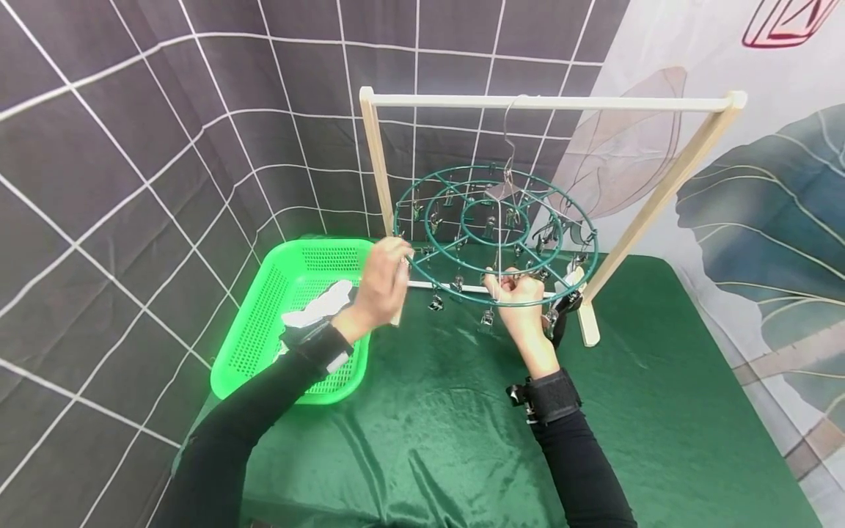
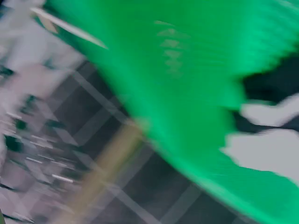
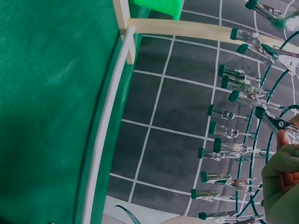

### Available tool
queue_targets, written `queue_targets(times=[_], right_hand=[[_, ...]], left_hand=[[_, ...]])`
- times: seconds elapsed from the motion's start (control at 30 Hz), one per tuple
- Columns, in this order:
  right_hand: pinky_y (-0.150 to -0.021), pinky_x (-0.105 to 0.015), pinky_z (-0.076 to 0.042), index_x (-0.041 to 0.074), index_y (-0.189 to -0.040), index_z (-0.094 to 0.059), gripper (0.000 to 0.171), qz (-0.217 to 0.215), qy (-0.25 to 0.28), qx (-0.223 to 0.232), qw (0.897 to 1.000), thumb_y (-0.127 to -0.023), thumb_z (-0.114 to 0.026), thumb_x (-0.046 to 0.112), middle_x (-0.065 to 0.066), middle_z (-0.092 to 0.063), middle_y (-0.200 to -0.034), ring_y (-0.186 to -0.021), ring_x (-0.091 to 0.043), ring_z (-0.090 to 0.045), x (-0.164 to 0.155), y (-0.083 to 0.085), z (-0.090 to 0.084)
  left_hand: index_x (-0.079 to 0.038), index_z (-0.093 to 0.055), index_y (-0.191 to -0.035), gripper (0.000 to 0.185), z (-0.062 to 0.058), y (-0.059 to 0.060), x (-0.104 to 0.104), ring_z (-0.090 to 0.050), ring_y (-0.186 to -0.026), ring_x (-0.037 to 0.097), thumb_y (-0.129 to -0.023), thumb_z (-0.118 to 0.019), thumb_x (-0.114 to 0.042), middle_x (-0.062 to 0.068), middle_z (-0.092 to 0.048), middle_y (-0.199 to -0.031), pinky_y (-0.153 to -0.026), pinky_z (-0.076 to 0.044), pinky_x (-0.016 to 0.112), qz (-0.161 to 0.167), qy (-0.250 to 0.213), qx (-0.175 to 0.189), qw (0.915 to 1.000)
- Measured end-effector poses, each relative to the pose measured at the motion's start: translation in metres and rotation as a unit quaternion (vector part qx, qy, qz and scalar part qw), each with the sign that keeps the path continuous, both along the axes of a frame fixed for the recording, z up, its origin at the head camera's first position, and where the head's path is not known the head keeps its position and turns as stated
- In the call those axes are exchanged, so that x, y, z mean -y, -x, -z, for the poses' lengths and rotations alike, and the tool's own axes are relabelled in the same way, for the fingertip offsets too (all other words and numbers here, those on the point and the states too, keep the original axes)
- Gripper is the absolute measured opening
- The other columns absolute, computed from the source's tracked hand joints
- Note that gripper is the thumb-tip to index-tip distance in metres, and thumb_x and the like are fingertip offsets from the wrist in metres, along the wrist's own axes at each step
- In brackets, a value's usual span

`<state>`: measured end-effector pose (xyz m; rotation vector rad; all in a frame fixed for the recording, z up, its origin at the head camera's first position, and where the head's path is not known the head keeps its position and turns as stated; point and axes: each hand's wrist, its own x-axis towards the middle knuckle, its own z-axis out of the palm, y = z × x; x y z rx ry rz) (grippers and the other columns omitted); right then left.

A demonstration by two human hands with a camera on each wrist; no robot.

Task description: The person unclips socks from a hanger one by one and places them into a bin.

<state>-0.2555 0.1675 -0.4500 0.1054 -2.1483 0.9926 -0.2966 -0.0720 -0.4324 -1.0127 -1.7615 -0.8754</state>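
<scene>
Clips dangle all round the green ring hanger [image 1: 495, 220], which hangs by its wire hook from the top bar of the wooden rack [image 1: 554, 103] at the back of the desk [image 1: 429, 433]. The hanger lies flat, level with both raised hands and just beyond them. The right hand [image 1: 521, 293] is under the near rim, wrist upright, fingers curled up and pinching one metal clip [image 3: 275, 123]; the right wrist view shows that clip at the fingertips [image 3: 282, 161]. The left hand [image 1: 386, 282] reaches up from the side of the green basket [image 1: 264, 323], fingers bent round the hanger's left rim. Its own camera is too blurred to add anything. White cloth [image 1: 323, 304] lies in the basket, below the left forearm.
</scene>
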Motion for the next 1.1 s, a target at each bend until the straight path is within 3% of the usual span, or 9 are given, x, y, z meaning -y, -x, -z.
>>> queue_targets(times=[0.1, 0.27, 0.4, 0.6, 0.7, 0.8, 0.97, 1.03, 1.1], right_hand=[[-0.05, -0.031, -0.034, 0.003, -0.058, -0.053, 0.036, 0.003, -0.007, -0.007, 1.0, -0.086, -0.072, 0.016, -0.008, -0.05, -0.046, -0.045, -0.011, -0.038, 0.0, 0.0, 0.0], [-0.051, -0.033, -0.033, 0.003, -0.06, -0.055, 0.035, 0.006, -0.01, 0.005, 1.0, -0.088, -0.071, 0.016, -0.009, -0.048, -0.047, -0.046, -0.019, -0.04, -0.001, -0.002, 0.0], [-0.051, -0.032, -0.032, 0.004, -0.059, -0.054, 0.038, 0.013, -0.007, 0.026, 1.0, -0.09, -0.07, 0.02, -0.007, -0.046, -0.048, -0.046, -0.019, -0.04, 0.0, -0.004, 0.001], [-0.051, -0.028, -0.031, 0.0, -0.063, -0.061, 0.04, 0.007, 0.001, 0.073, 0.997, -0.094, -0.07, 0.024, -0.009, -0.051, -0.051, -0.048, -0.017, -0.039, 0.003, -0.01, 0.002], [-0.053, -0.028, -0.038, -0.003, -0.076, -0.069, 0.034, -0.006, -0.004, 0.102, 0.995, -0.096, -0.069, 0.024, -0.013, -0.062, -0.06, -0.053, -0.02, -0.05, 0.007, -0.016, 0.003], [-0.056, -0.029, -0.04, -0.002, -0.08, -0.072, 0.022, -0.048, -0.023, 0.118, 0.992, -0.095, -0.068, 0.015, -0.013, -0.064, -0.064, -0.057, -0.019, -0.052, 0.011, -0.029, 0.005], [-0.052, -0.019, -0.039, 0.004, -0.077, -0.072, 0.012, -0.14, -0.031, 0.056, 0.988, -0.089, -0.07, 0.003, -0.002, -0.059, -0.059, -0.053, -0.003, -0.046, 0.012, -0.066, 0.005], [-0.052, -0.015, -0.039, 0.004, -0.077, -0.072, 0.01, -0.145, -0.009, 0.002, 0.989, -0.086, -0.071, 0.001, 0.0, -0.06, -0.059, -0.055, 0.004, -0.046, 0.006, -0.079, 0.003], [-0.053, -0.011, -0.039, 0.001, -0.075, -0.071, 0.011, -0.114, 0.034, -0.048, 0.992, -0.084, -0.071, -0.003, 0.004, -0.059, -0.06, -0.056, 0.008, -0.046, -0.006, -0.086, -0.001]], left_hand=[[0.005, -0.062, -0.108, 0.026, -0.014, -0.018, -0.025, -0.062, -0.101, 0.036, -0.087, -0.049, -0.001, 0.021, -0.066, -0.103, -0.099, -0.05, 0.046, 0.049, 0.058, -0.047, 0.996], [0.002, -0.068, -0.104, 0.026, -0.021, -0.038, -0.05, -0.064, -0.091, 0.027, -0.099, -0.047, -0.012, 0.013, -0.07, -0.093, -0.091, -0.053, 0.039, 0.065, 0.133, -0.086, 0.9852], [-0.002, -0.069, -0.099, 0.027, -0.02, -0.047, -0.058, -0.058, -0.08, 0.021, -0.101, -0.046, -0.013, 0.006, -0.064, -0.084, -0.078, -0.048, 0.033, 0.059, 0.153, -0.058, 0.9848], [-0.008, -0.062, -0.084, 0.022, -0.016, -0.048, -0.062, -0.05, -0.073, 0.021, -0.1, -0.048, -0.012, 0.004, -0.057, -0.076, -0.071, -0.04, 0.032, 0.016, 0.164, -0.026, 0.9859], [-0.009, -0.059, -0.08, 0.022, -0.014, -0.046, -0.061, -0.049, -0.071, 0.021, -0.1, -0.049, -0.012, 0.003, -0.054, -0.072, -0.07, -0.039, 0.032, 0.001, 0.162, -0.013, 0.9867], [-0.009, -0.058, -0.079, 0.024, -0.012, -0.043, -0.06, -0.049, -0.071, 0.021, -0.1, -0.049, -0.012, 0.003, -0.053, -0.071, -0.071, -0.039, 0.033, -0.01, 0.159, 0.001, 0.9872], [-0.009, -0.057, -0.075, 0.027, -0.011, -0.037, -0.055, -0.049, -0.067, 0.021, -0.1, -0.049, -0.012, 0.002, -0.053, -0.068, -0.069, -0.039, 0.034, -0.017, 0.147, 0.01, 0.989], [-0.01, -0.055, -0.072, 0.028, -0.011, -0.033, -0.053, -0.048, -0.065, 0.021, -0.1, -0.05, -0.012, 0.002, -0.053, -0.066, -0.069, -0.039, 0.034, -0.018, 0.139, 0.014, 0.9901], [-0.009, -0.055, -0.071, 0.028, -0.011, -0.029, -0.05, -0.048, -0.064, 0.021, -0.099, -0.052, -0.011, 0.002, -0.052, -0.064, -0.069, -0.039, 0.035, -0.018, 0.131, 0.022, 0.991]])
